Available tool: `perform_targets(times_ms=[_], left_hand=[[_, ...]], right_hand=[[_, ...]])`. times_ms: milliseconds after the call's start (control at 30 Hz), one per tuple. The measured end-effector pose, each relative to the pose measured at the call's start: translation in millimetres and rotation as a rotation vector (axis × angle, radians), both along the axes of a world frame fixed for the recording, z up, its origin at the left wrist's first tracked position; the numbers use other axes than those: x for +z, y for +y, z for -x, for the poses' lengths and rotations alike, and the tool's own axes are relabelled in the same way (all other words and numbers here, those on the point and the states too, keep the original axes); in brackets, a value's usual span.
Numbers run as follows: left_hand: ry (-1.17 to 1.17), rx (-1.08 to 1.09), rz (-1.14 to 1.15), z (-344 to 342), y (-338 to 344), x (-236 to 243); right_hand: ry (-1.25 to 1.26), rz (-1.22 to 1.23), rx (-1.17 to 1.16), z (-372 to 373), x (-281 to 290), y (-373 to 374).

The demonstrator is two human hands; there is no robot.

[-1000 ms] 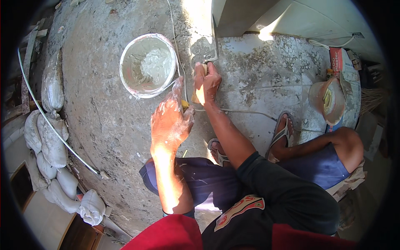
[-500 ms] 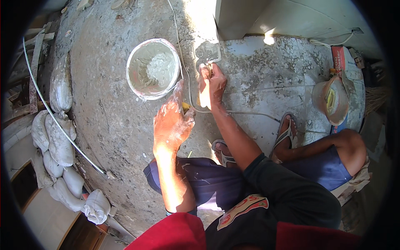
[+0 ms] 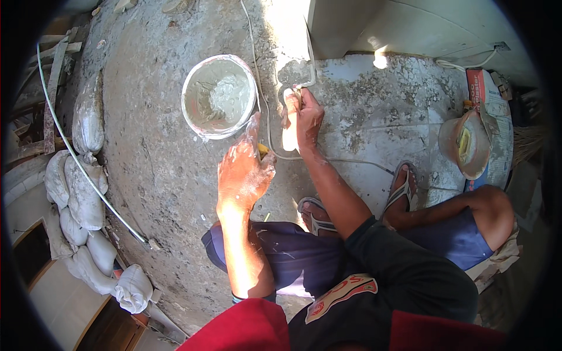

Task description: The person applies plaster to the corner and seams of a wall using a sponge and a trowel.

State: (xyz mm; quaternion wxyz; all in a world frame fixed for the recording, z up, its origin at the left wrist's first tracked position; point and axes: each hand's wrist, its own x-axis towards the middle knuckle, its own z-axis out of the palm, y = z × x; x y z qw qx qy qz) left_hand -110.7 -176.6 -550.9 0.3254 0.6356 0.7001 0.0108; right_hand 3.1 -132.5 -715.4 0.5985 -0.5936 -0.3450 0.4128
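Observation:
My right hand (image 3: pixel 307 116) is closed around the pale handle of a flat trowel (image 3: pixel 294 71) that lies on the rough grey floor by the wall corner. My left hand (image 3: pixel 243 169), smeared with white plaster, hovers lower and closer to me, with a small yellow object (image 3: pixel 263 151) held at its fingertips. A white bucket (image 3: pixel 219 96) with white plaster inside stands just above and left of my left hand. I squat, with sandalled feet (image 3: pixel 315 213) below both hands.
A thin white cord (image 3: pixel 263 88) runs down the floor between the hands. Filled white sacks (image 3: pixel 82 199) and a long thin pipe (image 3: pixel 76 158) lie at the left. A small tub (image 3: pixel 464 144) and a cardboard box (image 3: pixel 489 105) stand at the right on the tiled floor.
The view has shifted slightly, so bucket and hands sit lower in the picture. My right hand stays on the trowel handle and my left hand remains beside it.

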Motion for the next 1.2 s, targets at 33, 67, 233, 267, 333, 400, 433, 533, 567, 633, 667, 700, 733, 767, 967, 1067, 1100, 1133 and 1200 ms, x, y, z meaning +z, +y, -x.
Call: perform_targets(times_ms=[33, 67, 233, 267, 333, 400, 433, 533, 567, 633, 667, 700, 733, 767, 967, 1067, 1100, 1133, 1200], left_hand=[[0.005, 0.002, 0.009, 2.0, -0.2, 0.5], [0.009, 0.013, 0.006, 4.7, -1.0, 1.6], [0.011, -0.021, -0.023, -2.6, -0.8, -1.0], [0.011, -0.023, -0.03, -4.2, -0.5, 0.0], [0.011, -0.023, 0.0, -7.6, -1.9, 2.0], [0.004, -0.013, 0.014, -5.7, -1.1, 0.3], [0.006, 0.008, 0.029, -0.4, -3.7, 0.7], [0.035, -0.018, -0.039, -2.4, -5.0, 3.8], [0.067, -0.025, 0.017, -4.6, -3.9, 4.7], [0.068, -0.014, 0.02, -5.8, -2.4, 8.2], [0.074, -0.015, 0.028, -6.2, -3.1, 8.5], [0.051, -0.004, 0.031, -9.8, -2.3, 6.6], [0.055, -0.034, 0.045, -14.5, 0.5, 5.0], [0.08, -0.048, 0.066, -12.9, -1.2, 4.5], [0.114, -0.084, -0.052, -15.7, -7.3, -0.1], [0.124, -0.102, -0.086, -24.5, -3.4, -0.3], [0.13, -0.116, -0.088, -25.5, -4.0, -1.8], [0.138, -0.13, -0.091, -27.2, -4.6, -2.4], [0.147, -0.123, -0.076, -32.6, -4.4, 1.1]], right_hand=[[-0.048, 0.014, 0.017, 3.4, 6.6, -4.0], [-0.095, 0.027, 0.035, 7.5, 10.8, -5.6], [-0.333, 0.132, -0.03, 2.4, -41.6, 1.3], [-0.334, 0.126, -0.033, -1.5, -43.5, 4.2], [-0.171, 0.227, -0.084, -10.9, -45.4, 7.4], [-0.268, 0.228, -0.064, -15.1, -40.4, 8.1], [-0.094, 0.172, -0.016, -8.4, -13.5, 4.4], [0.076, 0.095, 0.062, -15.4, 21.3, -6.1], [-0.184, 0.025, 0.133, -26.4, 15.2, -12.8], [-0.28, 0.124, 0.363, -51.4, 17.4, -15.7], [-0.295, 0.126, 0.38, -68.0, 9.5, -13.5], [-0.523, 0.056, 0.449, -92.3, -4.4, -7.1], [-0.756, -0.02, 0.516, -118.5, -12.1, 3.3], [-0.762, -0.023, 0.547, -131.2, -12.5, 13.3], [-0.995, 0.208, 0.953, -199.0, -7.7, 54.5], [-1.009, 0.255, 0.979, -217.2, -19.5, 64.8], [-1.032, 0.269, 0.977, -218.7, -19.2, 67.0], [-1.054, 0.283, 0.974, -220.0, -20.0, 68.8], [-1.079, 0.248, 0.965, -226.5, -28.5, 75.0]])
